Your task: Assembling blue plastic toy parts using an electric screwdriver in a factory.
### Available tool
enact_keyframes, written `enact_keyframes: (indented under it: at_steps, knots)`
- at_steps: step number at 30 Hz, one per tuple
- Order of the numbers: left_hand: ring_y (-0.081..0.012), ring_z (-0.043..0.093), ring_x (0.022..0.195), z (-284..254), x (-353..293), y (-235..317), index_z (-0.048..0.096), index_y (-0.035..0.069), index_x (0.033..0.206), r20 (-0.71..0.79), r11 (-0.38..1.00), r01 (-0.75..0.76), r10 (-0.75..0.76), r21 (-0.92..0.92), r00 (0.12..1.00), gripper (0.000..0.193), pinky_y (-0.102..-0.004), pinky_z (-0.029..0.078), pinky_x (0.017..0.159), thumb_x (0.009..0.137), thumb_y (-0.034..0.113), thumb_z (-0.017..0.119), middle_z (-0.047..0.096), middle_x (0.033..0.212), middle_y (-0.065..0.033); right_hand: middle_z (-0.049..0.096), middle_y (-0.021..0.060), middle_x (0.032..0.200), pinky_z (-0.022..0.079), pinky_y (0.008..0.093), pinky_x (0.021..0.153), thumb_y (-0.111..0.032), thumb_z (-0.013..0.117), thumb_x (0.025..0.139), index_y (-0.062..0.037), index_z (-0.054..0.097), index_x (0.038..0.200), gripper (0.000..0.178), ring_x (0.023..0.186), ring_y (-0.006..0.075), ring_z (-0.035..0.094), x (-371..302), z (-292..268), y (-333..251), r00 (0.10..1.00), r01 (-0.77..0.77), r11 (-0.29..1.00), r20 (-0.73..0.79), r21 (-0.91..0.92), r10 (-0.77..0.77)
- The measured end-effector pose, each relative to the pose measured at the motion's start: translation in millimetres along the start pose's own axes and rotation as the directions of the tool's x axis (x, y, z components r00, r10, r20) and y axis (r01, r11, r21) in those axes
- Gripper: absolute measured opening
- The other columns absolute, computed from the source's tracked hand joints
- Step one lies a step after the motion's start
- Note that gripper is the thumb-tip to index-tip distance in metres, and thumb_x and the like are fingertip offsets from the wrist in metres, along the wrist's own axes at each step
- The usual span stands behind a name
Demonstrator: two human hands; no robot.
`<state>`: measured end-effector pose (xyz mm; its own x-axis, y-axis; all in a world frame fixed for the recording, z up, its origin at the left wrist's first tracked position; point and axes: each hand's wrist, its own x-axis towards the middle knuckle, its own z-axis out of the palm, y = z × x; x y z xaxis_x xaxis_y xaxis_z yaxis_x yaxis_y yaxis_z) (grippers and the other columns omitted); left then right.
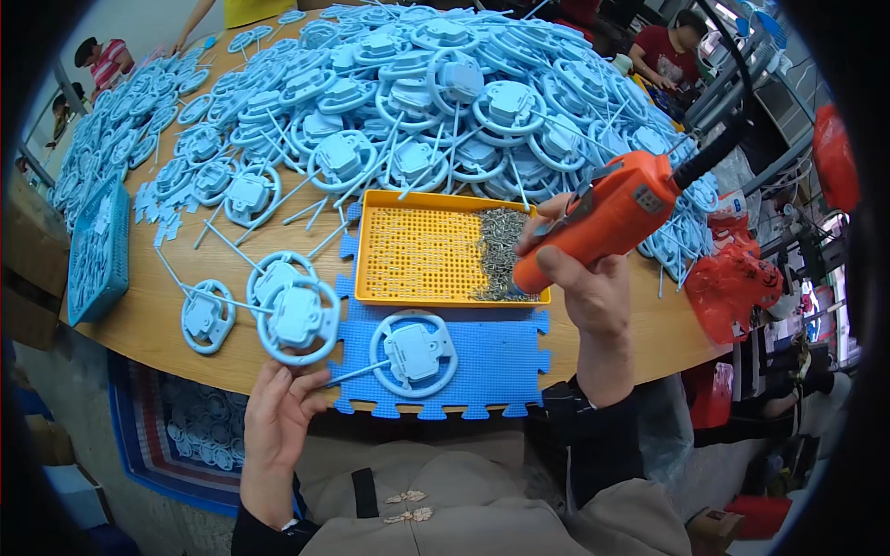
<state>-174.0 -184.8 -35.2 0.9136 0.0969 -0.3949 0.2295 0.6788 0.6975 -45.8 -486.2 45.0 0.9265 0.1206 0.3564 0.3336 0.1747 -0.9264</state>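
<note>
Orange electric screwdriver (607, 218) gripped in right hand (593, 287), tip lowered over heap of small screws (501, 252) in yellow perforated tray (408, 250). Pale blue ring-shaped plastic part (298, 320) pinched at lower rim by left hand (278, 412), above table edge. Similar part (413, 353) lying on blue foam mat (482, 357). Beyond tray, large pile of same blue parts (436, 102) across wooden table (139, 320).
</note>
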Motion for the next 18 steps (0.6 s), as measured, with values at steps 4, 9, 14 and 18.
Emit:
enact_keyframes:
  at_steps: [4,9,14,18]
  knots:
    - [-0.0114,0.054,0.053,-5.6,-5.2,23.5,0.043,-0.004,0.13,0.002,0.881,0.107,-0.121,0.462,0.993,0.042,-0.0207,0.041,0.049,0.092,0.013,0.05,0.059,0.083,-0.0095,0.058,0.0108,0.084,0.047,0.0375,0.078,-0.008,0.066,0.079,-0.0015,0.048,0.11,0.036,0.079,0.0217,0.059,5.9,-5.9,9.0,1.0,0.007,0.995,-0.017,0.099,-0.005]
    - [-0.0098,0.053,0.062,29.8,-2.5,23.5,0.06,-0.005,0.105,0.275,0.19,-0.356,0.352,0.915,0.895,0.027,-0.0232,0.041,0.055,0.079,0.0,0.061,0.057,0.073,-0.005,0.057,0.0092,0.08,0.045,0.0377,0.077,-0.007,0.065,0.079,-0.0027,0.048,0.106,0.031,0.078,0.0208,0.056,10.6,-7.4,21.7,0.988,0.079,0.992,-0.14,0.095,-0.065]
    - [-0.0346,0.052,0.101,130.8,90.4,0.9,0.052,-0.004,0.115,0.831,-0.327,-0.797,-0.061,0.507,0.554,0.049,-0.0402,0.042,0.086,0.074,0.018,0.07,0.054,0.11,-0.0194,0.055,0.0084,0.078,0.045,0.0337,0.071,-0.009,0.067,0.08,-0.0011,0.05,0.103,0.03,0.075,0.0193,0.056,4.6,-26.5,11.2,0.985,0.144,0.974,-0.121,0.177,-0.123]
    - [-0.0395,0.043,0.117,159.3,132.3,-51.0,0.038,-0.012,0.126,0.759,-0.278,-0.755,-0.119,0.594,0.64,0.073,-0.0427,0.034,0.1,0.081,0.038,0.065,0.041,0.126,-0.0265,0.055,0.0097,0.078,0.047,0.0321,0.067,-0.013,0.069,0.08,0.001,0.05,0.103,0.033,0.073,0.0187,0.056,-10.3,-28.4,-3.0,0.973,0.199,0.955,-0.156,0.219,-0.167]
